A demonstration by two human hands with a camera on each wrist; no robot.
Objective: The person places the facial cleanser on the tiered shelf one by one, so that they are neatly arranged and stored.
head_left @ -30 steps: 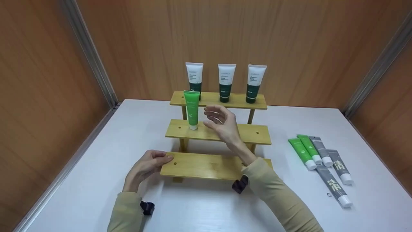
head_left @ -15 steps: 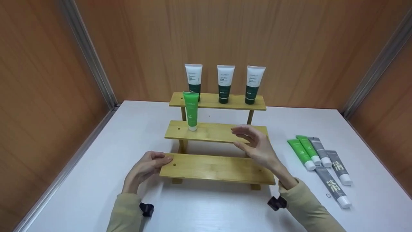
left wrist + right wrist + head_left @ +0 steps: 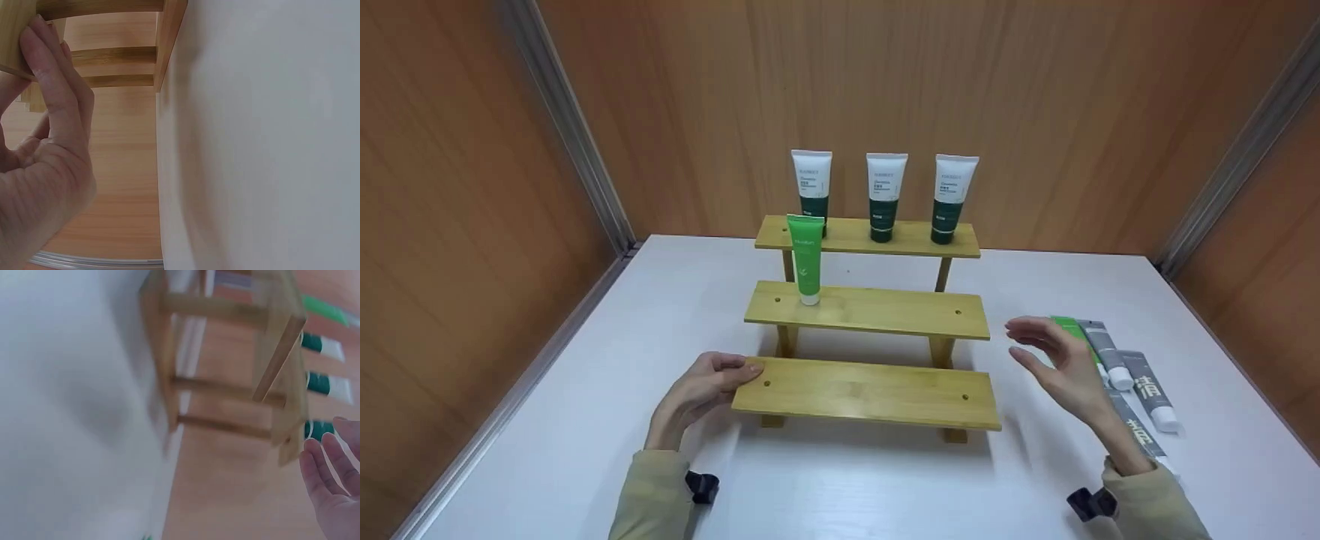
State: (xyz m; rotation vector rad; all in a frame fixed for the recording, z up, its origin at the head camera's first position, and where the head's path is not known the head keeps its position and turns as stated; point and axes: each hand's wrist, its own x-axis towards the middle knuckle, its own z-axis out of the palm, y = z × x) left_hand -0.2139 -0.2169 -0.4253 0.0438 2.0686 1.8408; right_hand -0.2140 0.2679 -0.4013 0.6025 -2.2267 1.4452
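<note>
A three-tier wooden display stand [image 3: 862, 386] stands in the middle of the white table. My left hand [image 3: 697, 386] pinches the left end of its lowest shelf; in the left wrist view the fingers [image 3: 53, 84] lie along the shelf's underside. A green squeeze tube [image 3: 808, 259] stands cap down at the left of the middle shelf. My right hand [image 3: 1061, 371] holds nothing, its fingers apart and bent slightly. It hovers right of the stand, over the left side of a group of lying tubes, where it covers part of a green tube [image 3: 1069, 327].
Three white and dark green tubes [image 3: 887, 196] stand cap down along the top shelf. Several grey tubes [image 3: 1149, 390] lie with the green at the table's right. Wood-grain panels [image 3: 885, 75] enclose the table at the back and both sides.
My right hand has moved away from beside the standing green tube, rightward and toward me, to the lying tubes. My left hand keeps its hold on the lowest shelf.
</note>
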